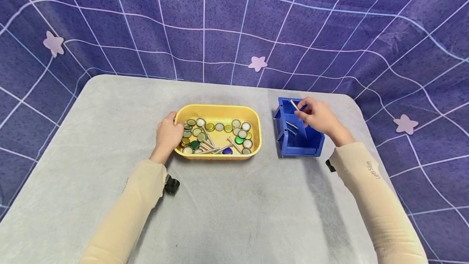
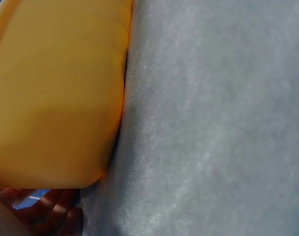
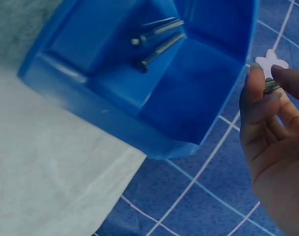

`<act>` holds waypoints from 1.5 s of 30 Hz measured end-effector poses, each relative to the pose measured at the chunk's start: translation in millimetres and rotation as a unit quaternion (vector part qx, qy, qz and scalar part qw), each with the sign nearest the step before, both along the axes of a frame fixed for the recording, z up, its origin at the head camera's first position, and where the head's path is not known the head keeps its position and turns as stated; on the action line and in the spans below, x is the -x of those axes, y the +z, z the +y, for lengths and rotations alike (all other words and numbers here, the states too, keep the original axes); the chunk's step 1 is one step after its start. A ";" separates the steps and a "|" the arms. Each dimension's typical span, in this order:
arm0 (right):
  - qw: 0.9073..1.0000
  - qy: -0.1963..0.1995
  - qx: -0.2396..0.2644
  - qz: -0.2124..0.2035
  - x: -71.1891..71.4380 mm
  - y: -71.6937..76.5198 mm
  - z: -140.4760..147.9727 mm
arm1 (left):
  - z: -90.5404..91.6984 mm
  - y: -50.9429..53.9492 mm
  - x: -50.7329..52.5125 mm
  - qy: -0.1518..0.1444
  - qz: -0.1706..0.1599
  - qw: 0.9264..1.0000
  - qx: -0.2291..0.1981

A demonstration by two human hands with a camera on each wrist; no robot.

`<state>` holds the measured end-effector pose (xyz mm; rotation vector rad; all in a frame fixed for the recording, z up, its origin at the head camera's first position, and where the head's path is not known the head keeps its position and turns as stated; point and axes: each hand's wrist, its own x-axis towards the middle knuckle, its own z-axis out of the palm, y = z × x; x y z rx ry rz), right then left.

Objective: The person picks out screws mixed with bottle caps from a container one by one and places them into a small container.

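My right hand (image 1: 318, 116) pinches a silver bolt (image 1: 294, 105) between thumb and fingertips, over the back of a blue bin (image 1: 301, 152). In the right wrist view, only a short end of the bolt (image 3: 271, 85) shows between the fingers. Inside the bin lie loose bolts (image 3: 162, 51). At the left end of a yellow tub (image 1: 220, 110), my left hand (image 1: 169, 133) grips the rim, thumb on top. That tub holds several bottle caps (image 1: 209, 126) and a pile of bolts (image 1: 234, 145). Close to the left wrist camera, the tub's wall (image 2: 56, 108) hides most of that hand.
Both containers stand on a grey cloth-covered table (image 1: 234, 199), with a gap between them. Behind and around it hangs a blue grid-patterned curtain (image 1: 205, 15) with pale stars (image 1: 257, 63). The bin sits near the table's right edge.
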<state>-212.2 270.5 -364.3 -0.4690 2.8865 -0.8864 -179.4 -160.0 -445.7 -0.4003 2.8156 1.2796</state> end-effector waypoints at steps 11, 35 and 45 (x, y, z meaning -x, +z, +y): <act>0.997 -0.016 -0.055 -0.043 1.9 -8.1 2.9 | -0.6 -1.7 0.5 0.001 0.004 1.000 0.005; 0.989 0.055 -0.130 0.036 7.2 20.1 -67.1 | -1.2 -1.3 1.2 0.000 -0.003 1.000 -0.007; 0.981 0.108 -0.158 0.018 -1.2 12.5 -110.5 | -0.5 -0.8 0.9 0.004 -0.002 1.000 -0.007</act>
